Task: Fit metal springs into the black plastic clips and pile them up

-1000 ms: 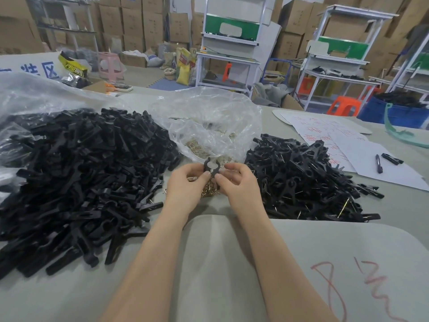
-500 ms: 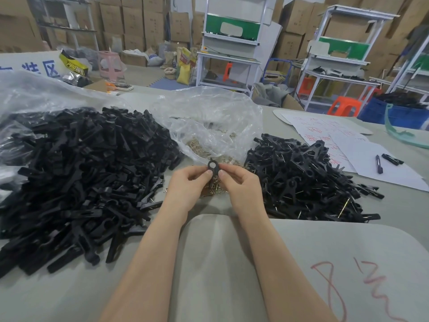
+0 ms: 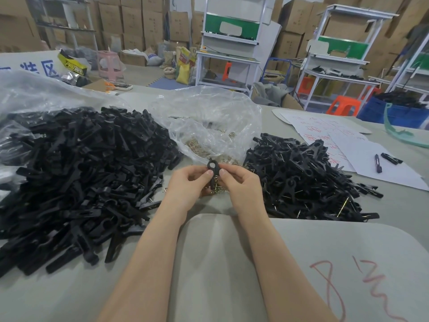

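Both hands meet at the table's middle and pinch one black plastic clip (image 3: 212, 167) between them, its round end pointing up. My left hand (image 3: 189, 184) grips it from the left, my right hand (image 3: 240, 182) from the right. Under the hands lie loose brass-coloured metal springs (image 3: 217, 190), spilling from a clear plastic bag (image 3: 209, 122). A big heap of black clip halves (image 3: 76, 173) fills the left side. A smaller pile of assembled clips (image 3: 301, 175) with spring ends showing lies to the right.
White paper sheets (image 3: 362, 154) with red writing, a pen (image 3: 378, 162) and a stray clip (image 3: 391, 158) lie at the far right. A grey board (image 3: 325, 263) with red marks covers the near table. Another clear bag (image 3: 34, 89) sits behind the left heap.
The two halves of the clip, spread apart a second ago, have come together into one closed clip with a ring-shaped top. Both hands stayed in place.
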Tool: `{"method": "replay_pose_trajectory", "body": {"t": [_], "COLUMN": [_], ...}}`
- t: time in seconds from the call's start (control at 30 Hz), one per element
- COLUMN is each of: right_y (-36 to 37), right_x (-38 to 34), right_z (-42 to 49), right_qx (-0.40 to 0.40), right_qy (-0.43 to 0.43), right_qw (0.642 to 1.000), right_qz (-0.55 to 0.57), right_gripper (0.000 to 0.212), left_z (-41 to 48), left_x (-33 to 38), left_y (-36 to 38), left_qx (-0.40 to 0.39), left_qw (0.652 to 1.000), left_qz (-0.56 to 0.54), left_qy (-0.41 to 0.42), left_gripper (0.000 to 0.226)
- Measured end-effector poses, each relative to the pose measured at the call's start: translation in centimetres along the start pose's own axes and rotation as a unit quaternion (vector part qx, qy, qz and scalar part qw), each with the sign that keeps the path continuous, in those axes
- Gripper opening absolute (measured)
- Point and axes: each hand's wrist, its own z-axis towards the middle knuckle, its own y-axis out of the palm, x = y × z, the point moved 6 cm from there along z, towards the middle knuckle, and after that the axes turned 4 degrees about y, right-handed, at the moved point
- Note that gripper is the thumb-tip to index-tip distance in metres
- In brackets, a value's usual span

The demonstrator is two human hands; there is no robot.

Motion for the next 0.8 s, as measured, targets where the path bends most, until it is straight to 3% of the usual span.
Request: {"method": "replay_pose_trajectory", "body": {"t": [0.27, 0.4, 0.5, 0.57, 0.63, 0.7, 0.8], "right_y": [-0.2, 0.3, 0.3, -0.5, -1.4, -0.7, 1.2], "right_x": [0.0, -0.2, 0.2, 0.7, 0.5, 0.9, 2.2], "right_z": [-0.1, -0.4, -0.2, 0.1, 0.2, -0.1, -0.4], "right_qx": [-0.026, -0.110, -0.071, 0.014, 0.076, 0.039, -0.032], "right_qy": [0.059, 0.094, 0.120, 0.099, 0.029, 0.002, 0.018], "right_qw": [0.994, 0.970, 0.963, 0.986, 0.988, 0.939, 0.867], "right_qz": [0.094, 0.193, 0.230, 0.133, -0.132, -0.342, -0.497], "right_gripper": [0.025, 0.024, 0.010, 0.003, 0.008, 0.024, 0.046], "left_z": [-0.7, -0.9, -0.5, -0.2, 0.1, 0.4, 0.4], "left_x": [0.5, 1.1, 1.2, 1.2, 0.9, 0.4, 0.2], "left_y": [0.6, 1.0, 0.6, -0.1, -1.3, -2.0, -2.1], "left_qx": [-0.052, -0.084, -0.051, -0.001, 0.061, 0.093, 0.097], "left_qw": [0.995, 0.995, 0.997, 0.991, 0.961, 0.913, 0.888], "left_qz": [-0.086, -0.062, -0.053, -0.133, -0.271, -0.393, -0.443], "left_qy": [-0.025, 0.001, 0.021, 0.023, -0.007, -0.047, -0.081], "left_gripper": [0.024, 0.027, 0.015, 0.008, 0.013, 0.024, 0.018]}}
